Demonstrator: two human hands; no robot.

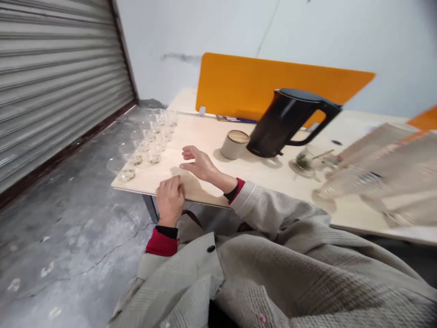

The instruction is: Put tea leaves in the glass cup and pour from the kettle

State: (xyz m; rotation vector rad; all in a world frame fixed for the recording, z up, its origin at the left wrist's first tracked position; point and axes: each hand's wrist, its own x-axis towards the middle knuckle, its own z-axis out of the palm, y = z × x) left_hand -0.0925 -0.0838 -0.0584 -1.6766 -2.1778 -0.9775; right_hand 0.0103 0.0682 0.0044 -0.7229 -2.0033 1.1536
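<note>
My right hand [200, 164] hovers above the table, fingers stretched and thumb apart, holding nothing. Close by, at the table's front edge, my left hand [170, 198] rests palm down with its fingers loosely bent; nothing shows in it. To their left stand several clear plastic cups [154, 156] in rows, with small bits of dried leaf at the bottom. Beyond my right hand is a beige lidded canister [234, 145]. A black electric kettle [282, 123] stands to the right of it. Neither hand touches the cups, canister or kettle.
A glass with dark leaves [303, 161] and a thin stick sits right of the kettle. Bagged stacks of plastic cups [368, 168] lie at the right. An orange divider panel [235, 86] runs along the back. Beyond the left table edge is concrete floor [85, 218].
</note>
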